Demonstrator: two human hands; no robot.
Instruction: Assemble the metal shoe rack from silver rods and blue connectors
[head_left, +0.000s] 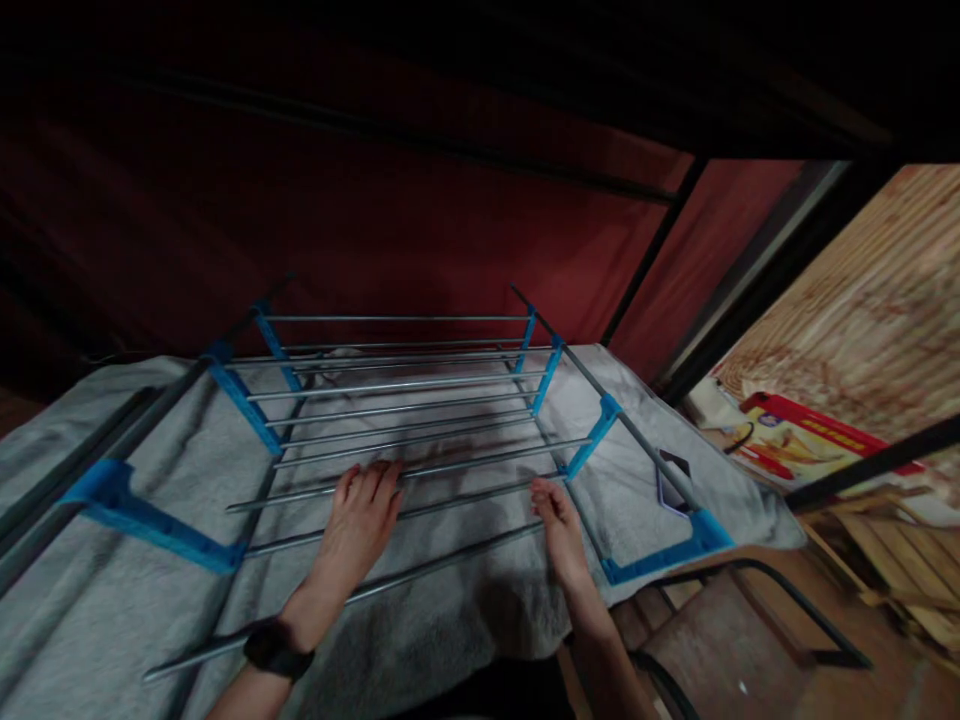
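**Metal rack touched by both hands on a grey cloth**

The metal rack (397, 420), a frame of thin silver rods joined by blue plastic brackets (150, 520), is laid out flat over a grey cloth (90, 610) that covers the surface in front of the person. Nearest the camera, a black wristband (276, 650) is worn on the left forearm. The left hand (358, 525) is laid palm down across the near rods, its fingers held straight and close together, the fingertips resting on one rod. The right hand (559, 525) is set at the right end of the same group of rods, fingers curled loosely downward at a rod; whether that rod is actually pinched cannot be told. The two hands are kept well apart.

Beyond the hands, further parallel rods are seen running between blue brackets, rising slightly toward the far end. Just beside the right side bar, a small dark object (670, 482) is lying on the cloth. To the right, past the cloth's edge, a red and yellow box (802, 440) is seen on a wooden surface (877, 300). Behind the rack, a dark red wall (375, 220) is visible, crossed by black bars.
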